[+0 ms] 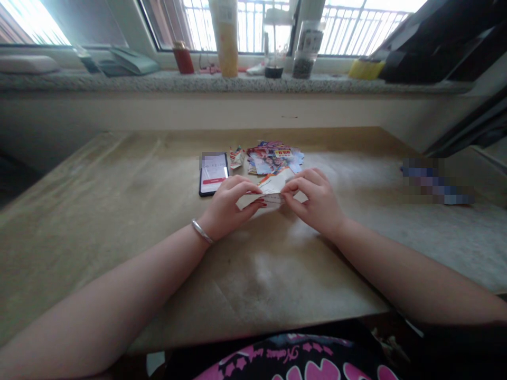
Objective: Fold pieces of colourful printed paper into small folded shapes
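Note:
Between my two hands is a folded sheet of printed paper (275,183), mostly white with an orange strip along its far edge. My left hand (232,203), with a silver bangle (202,231) at the wrist, pinches the paper's left side between thumb and fingers. At the right side, the fingertips of my right hand (315,198) are closed on the same paper. Just beyond it lies a stack of colourful printed leaflets (273,157). A small folded paper piece (236,158) stands left of the stack. The paper's underside is partly hidden by my fingers.
A phone (214,174) with a lit screen lies on the tan table (130,227), left of the leaflets. A blurred-out item (435,182) is at the right. Bottles and jars, among them a red jar (183,58), line the stone windowsill (134,82) behind.

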